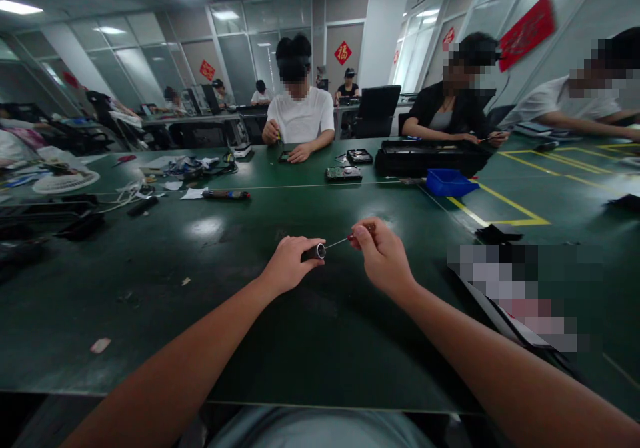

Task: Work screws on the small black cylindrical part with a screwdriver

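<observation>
My left hand [290, 261] is closed around a short dark cylinder [314, 253] with a pale ring at its open end, which faces right. Pinched in my right hand [383, 251] is a thin screwdriver [338, 243], its metal shaft slanting down to the left. The shaft's tip is at or just inside the ringed end of the cylinder; I cannot tell which. My right fingers cover most of the screwdriver's handle. Both hands are held over the front middle of the green table [320, 341].
Hard drives [344, 173], a long black housing [430, 158] and a blue bin [450, 183] stand across the table. A pen-like tool [226, 195] and cables [195, 167] lie left. A co-worker [300, 118] sits opposite; others sit right. Papers [515, 301] lie at my right.
</observation>
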Demonstrator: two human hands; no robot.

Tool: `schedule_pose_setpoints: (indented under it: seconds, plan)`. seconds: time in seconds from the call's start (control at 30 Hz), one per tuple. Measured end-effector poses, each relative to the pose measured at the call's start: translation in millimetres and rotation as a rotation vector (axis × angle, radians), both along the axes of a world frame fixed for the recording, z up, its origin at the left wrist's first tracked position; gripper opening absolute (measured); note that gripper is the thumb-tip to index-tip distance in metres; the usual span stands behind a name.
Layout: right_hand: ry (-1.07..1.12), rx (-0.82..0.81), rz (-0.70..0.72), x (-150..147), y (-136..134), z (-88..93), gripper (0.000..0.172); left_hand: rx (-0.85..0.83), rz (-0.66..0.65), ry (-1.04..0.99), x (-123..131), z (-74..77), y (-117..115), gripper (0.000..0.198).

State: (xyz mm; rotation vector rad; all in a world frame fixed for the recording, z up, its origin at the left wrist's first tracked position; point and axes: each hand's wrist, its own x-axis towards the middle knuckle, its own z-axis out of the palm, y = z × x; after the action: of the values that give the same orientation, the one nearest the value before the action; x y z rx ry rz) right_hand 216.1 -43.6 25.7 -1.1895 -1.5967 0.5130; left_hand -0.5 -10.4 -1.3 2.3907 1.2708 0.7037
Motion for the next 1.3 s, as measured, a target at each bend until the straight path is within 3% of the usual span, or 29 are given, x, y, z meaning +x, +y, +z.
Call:
schedule_pose_setpoints:
  seconds: [0.6, 0.77, 0.9, 1.03, 1.17, 1.3]
  plan:
    - [-0.209, -0.033, -0.101, 1, 4, 2.8, 0.022, -0.057, 0.028, -0.034, 2, 3.0, -2, 0.039]
    - [-0.204, -0.013, -0.107, 2, 4, 3.2, 0.022, -0.125, 0.098, -0.299, 1, 2.9, 1, 0.034]
    - [-0.197, -0.012, -0.102, 2, 3, 4.1, 0.023, -0.334, 0.114, -0.635, 2, 5.5, 5, 0.038]
    - [-0.192, -0.008, -0.086, 3, 2, 4.3, 0.023, -0.517, 0.124, -0.855, 2, 17.3, 4, 0.026]
    - [-0.197, -0.005, -0.085, 4, 3, 3.5, 0.023, -0.542, 0.120, -0.748, 2, 29.2, 1, 0.032]
    - [-0.197, 0.001, -0.080, 3, 3, 4.2, 0.022, -0.459, 0.132, -0.422, 2, 33.8, 4, 0.030]
